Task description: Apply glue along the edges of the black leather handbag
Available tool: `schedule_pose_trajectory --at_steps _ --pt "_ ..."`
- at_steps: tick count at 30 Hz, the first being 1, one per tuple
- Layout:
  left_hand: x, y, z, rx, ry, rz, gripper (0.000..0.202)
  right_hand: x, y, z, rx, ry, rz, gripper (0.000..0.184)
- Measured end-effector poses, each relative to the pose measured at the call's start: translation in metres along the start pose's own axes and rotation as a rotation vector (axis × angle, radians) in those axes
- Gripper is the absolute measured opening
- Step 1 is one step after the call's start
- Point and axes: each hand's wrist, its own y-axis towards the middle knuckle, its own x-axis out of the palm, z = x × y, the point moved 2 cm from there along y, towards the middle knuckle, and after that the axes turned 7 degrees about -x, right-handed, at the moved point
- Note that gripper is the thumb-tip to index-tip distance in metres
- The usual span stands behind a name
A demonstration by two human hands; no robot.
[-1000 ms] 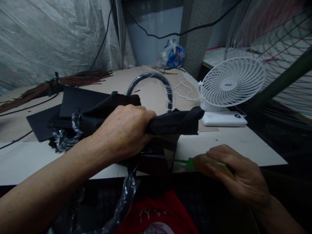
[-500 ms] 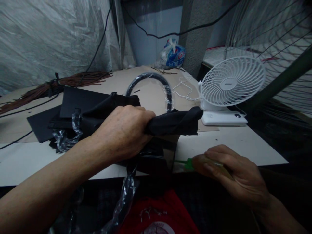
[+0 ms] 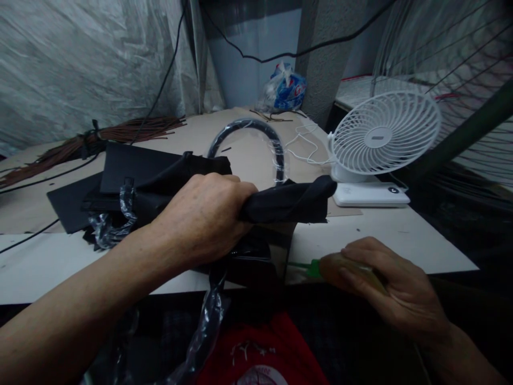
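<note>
My left hand [image 3: 208, 219] is closed around bunched black fabric [image 3: 292, 202], the loose upper part of a black bag. The bag's dark body [image 3: 252, 267] lies below at the table's front edge, its shape hard to make out in shadow. Behind it arches a black handle [image 3: 248, 124] wrapped in clear plastic; another wrapped handle [image 3: 210, 315] hangs down in front. In my right hand [image 3: 393, 289] is an amber squeeze bottle [image 3: 340, 267] with a green nozzle [image 3: 312, 267]. The thin tip points left at the bag's side; whether it touches is unclear.
Black panels [image 3: 136, 168] and plastic-wrapped pieces [image 3: 108, 230] lie left on the table [image 3: 409, 240]. A white fan [image 3: 380, 136] stands at right. Brown strips [image 3: 132, 131] in a bundle lie at back left. A plastic bag [image 3: 286, 91] sits at the back. A dark cable [image 3: 296, 55] crosses above.
The view has shifted very slightly. Both hands keep their holds, and the bottle stays beside the bag with almost no visible movement.
</note>
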Motion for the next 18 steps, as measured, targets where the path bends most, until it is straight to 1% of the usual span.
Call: schedule_pose_trajectory --at_steps 2,3,6,10,13,14,18 --pt "0.0 0.0 0.0 -0.002 -0.002 -0.008 0.016 0.0 0.0 -0.003 -0.007 0.073 -0.068 0.01" --pt "0.001 0.0 0.0 -0.007 -0.002 -0.013 0.015 -0.001 0.0 -0.005 -0.008 0.077 -0.064 0.011" --pt "0.002 0.0 -0.001 -0.009 -0.01 -0.011 0.013 -0.004 -0.001 -0.009 0.022 0.012 0.01 0.011" --pt "0.003 0.0 -0.002 0.003 -0.013 -0.01 0.013 -0.002 -0.003 -0.012 0.057 0.066 -0.033 0.007" --pt "0.002 -0.001 -0.002 -0.004 -0.01 -0.019 0.014 -0.003 -0.003 -0.011 0.084 0.001 0.041 0.007" --pt "0.002 -0.001 -0.003 -0.003 -0.011 -0.021 0.014 -0.003 -0.003 -0.011 0.091 -0.014 0.046 0.007" --pt "0.002 -0.002 -0.003 0.019 -0.034 -0.016 0.014 -0.002 -0.002 -0.013 0.046 0.067 -0.038 0.005"
